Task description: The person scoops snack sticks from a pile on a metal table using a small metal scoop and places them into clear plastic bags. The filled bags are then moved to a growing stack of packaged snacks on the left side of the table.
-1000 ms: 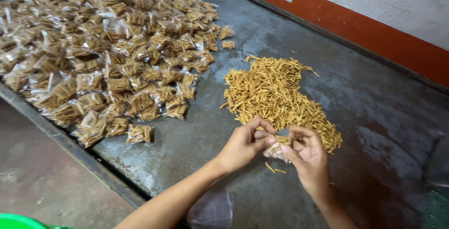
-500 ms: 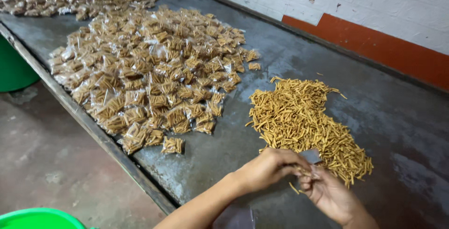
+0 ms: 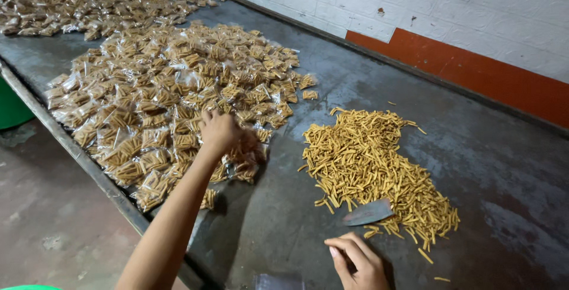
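Note:
My left hand (image 3: 218, 130) reaches out over the near edge of a big heap of small clear packets filled with snack sticks (image 3: 172, 94). I see only its back, fingers curled down onto the packets, so I cannot tell whether it holds one. My right hand (image 3: 357, 261) rests low on the metal table (image 3: 486, 165) with its fingers loosely bent and nothing in it. Just above it lies an empty clear bag (image 3: 368, 212), at the near edge of a loose pile of yellow snack sticks (image 3: 370, 162).
A second spread of filled packets (image 3: 89, 2) lies at the far left of the table. A white brick wall with an orange band (image 3: 474, 68) runs behind. A green bin (image 3: 10, 106) stands on the floor at left. Another clear bag (image 3: 277, 282) lies at the bottom edge.
My hands have parted. The left has swung left to the packet heap, the right has dropped toward the table's near side, and the view has tilted up.

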